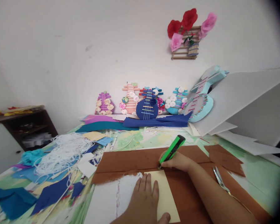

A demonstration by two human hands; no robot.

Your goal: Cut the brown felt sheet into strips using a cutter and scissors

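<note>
My right hand (177,161) grips a green utility knife (170,152) with a black end, held slanted like a pen. Its tip points down at the brown sheet (128,160), close to the top edge of a cream card (166,193). My left hand (143,199) lies flat with fingers stretched out, pressing on the cream card and the white board (105,199) beside it. The board has a torn brown edge along its top. Right of my right forearm, a pair of scissors (220,180) rests on brown material.
White cord (63,155) lies tangled among blue scraps (51,193) at the left. Along the wall stand several decorated lute-shaped crafts, including a dark blue one (147,107). Large white boards (245,96) lean at the right. A dark cabinet (29,124) stands at far left.
</note>
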